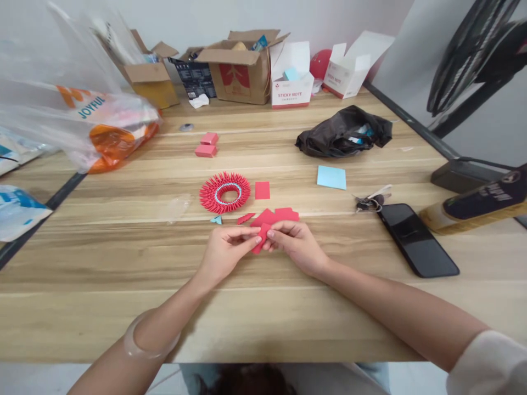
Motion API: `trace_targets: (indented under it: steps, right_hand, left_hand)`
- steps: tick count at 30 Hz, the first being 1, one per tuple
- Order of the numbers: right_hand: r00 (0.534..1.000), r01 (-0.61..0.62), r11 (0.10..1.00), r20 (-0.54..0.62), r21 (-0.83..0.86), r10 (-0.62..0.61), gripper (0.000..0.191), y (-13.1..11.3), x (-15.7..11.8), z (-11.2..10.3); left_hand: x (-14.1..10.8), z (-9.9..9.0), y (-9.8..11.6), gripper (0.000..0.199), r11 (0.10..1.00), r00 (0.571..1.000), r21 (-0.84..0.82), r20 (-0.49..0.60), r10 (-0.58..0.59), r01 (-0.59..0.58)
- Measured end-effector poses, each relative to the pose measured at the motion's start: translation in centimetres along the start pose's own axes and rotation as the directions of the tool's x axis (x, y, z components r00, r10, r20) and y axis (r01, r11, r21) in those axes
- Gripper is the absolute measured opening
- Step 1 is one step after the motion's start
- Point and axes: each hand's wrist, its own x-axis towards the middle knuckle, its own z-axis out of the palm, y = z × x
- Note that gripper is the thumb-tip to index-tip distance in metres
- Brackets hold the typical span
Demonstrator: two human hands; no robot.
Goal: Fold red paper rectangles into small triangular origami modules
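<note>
A small piece of red paper (pixel 262 236) is pinched between my left hand (pixel 225 249) and my right hand (pixel 297 245), both with thumb and fingers closed on it. Just behind my fingers lies a pile of red paper pieces (pixel 287 214). A folded red piece (pixel 246 218) and a small light blue folded piece (pixel 216 220) rest to the left of the pile. Farther back stands a round ring of red folded points (pixel 208 192) with a light blue inner band. Beside the ring, a red square (pixel 262 190) lies flat.
Two pink-red blocks (pixel 206 151) and a blue pad (pixel 331 178) lie farther back. At right are keys (pixel 368 203), a phone (pixel 418 240) and a dark can (pixel 477 200). A black bag (pixel 343 133), plastic bag (pixel 111 129) and boxes (pixel 292 90) sit behind.
</note>
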Motion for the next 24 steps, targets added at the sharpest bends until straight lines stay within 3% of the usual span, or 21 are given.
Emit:
trace_targets:
  steps: [9, 24]
  right_hand:
    - [1.000, -0.024, 0.999, 0.019, 0.023, 0.023, 0.017, -0.10, 0.03, -0.05]
    - [1.000, -0.003, 1.000, 0.030, 0.005, 0.003, 0.019, -0.09, -0.01, -0.13]
  left_hand:
    - [-0.07, 0.02, 0.26, 0.014, 0.999, 1.000, 0.018, -0.015, 0.027, -0.027]
    - [-0.21, -0.20, 0.53, 0.009, 0.993, 0.991, 0.032, 0.077, 0.110, -0.113]
